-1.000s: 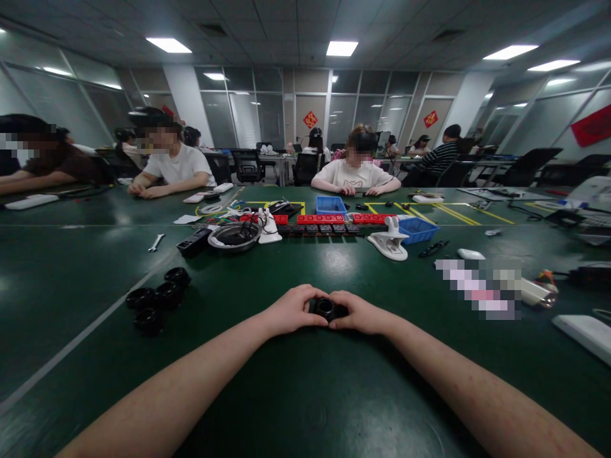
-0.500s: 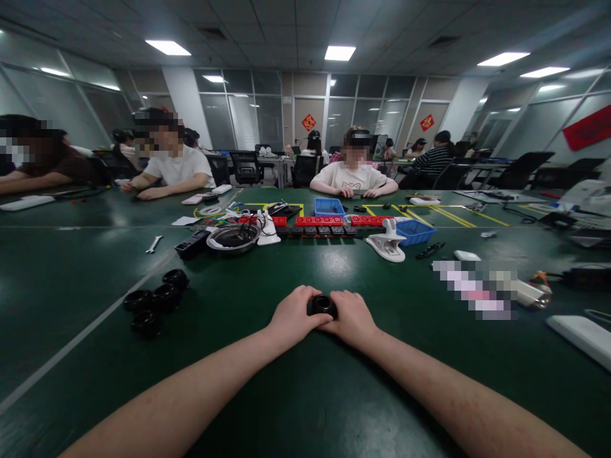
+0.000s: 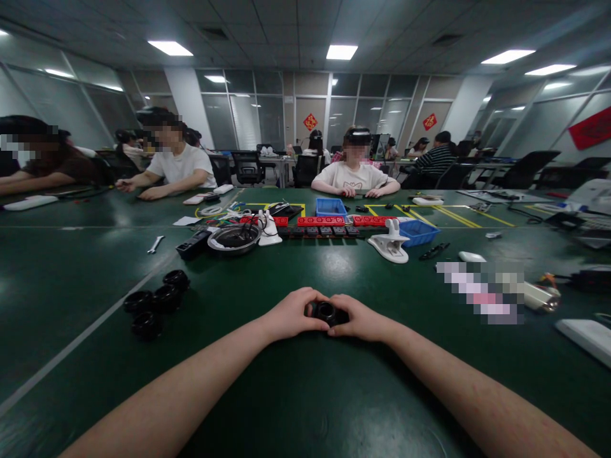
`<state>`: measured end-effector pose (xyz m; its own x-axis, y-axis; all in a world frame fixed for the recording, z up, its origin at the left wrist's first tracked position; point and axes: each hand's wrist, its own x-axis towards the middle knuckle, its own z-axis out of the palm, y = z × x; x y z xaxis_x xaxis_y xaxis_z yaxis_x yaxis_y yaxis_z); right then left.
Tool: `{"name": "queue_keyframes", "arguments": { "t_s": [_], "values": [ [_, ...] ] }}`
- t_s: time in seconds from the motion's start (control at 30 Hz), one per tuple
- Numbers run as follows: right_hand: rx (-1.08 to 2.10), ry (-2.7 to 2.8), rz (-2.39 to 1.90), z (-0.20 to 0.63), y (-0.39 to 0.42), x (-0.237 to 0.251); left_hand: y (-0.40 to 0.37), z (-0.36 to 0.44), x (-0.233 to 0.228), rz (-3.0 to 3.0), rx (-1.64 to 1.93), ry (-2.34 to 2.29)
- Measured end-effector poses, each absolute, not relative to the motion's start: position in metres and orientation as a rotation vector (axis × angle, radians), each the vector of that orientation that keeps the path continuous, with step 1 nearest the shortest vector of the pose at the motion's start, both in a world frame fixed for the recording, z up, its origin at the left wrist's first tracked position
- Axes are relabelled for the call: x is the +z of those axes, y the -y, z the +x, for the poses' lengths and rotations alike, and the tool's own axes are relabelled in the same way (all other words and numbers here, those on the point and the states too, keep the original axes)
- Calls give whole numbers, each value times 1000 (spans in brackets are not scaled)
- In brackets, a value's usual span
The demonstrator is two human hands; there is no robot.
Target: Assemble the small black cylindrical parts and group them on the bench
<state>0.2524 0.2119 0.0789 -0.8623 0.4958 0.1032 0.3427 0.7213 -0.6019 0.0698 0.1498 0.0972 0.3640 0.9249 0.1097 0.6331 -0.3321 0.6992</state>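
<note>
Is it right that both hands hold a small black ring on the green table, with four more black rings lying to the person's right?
Not quite. The spare rings lie to the person's left, as the head view shows. The rest holds: left hand and right hand hold a black ring on the green table.

A green table point(image 3: 305, 407) fills the near scene. At near left lies a cluster of black rings point(image 3: 155, 302), with a small wrench point(image 3: 155, 243) farther back. Across the middle sit a round metal bowl point(image 3: 233, 238), a row of red blocks point(image 3: 321, 221), a blue bin point(image 3: 330, 205) and a second blue tray point(image 3: 418, 231) just beside a white clamp point(image 3: 392, 243). At right lies a white flat device point(image 3: 585, 337) (partly cut off by the frame edge). On the far side sit a person in a white shirt point(image 3: 176, 165) at left and another person point(image 3: 356, 175) at centre.
</note>
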Motion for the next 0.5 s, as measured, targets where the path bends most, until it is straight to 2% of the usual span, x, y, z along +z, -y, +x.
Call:
{"name": "queue_keyframes", "arguments": {
  "t_s": [0.5],
  "values": [
    [882, 2678, -645, 253, -210, 82, -147, 72, 103, 2088, 671, -1381]
  ]
}}
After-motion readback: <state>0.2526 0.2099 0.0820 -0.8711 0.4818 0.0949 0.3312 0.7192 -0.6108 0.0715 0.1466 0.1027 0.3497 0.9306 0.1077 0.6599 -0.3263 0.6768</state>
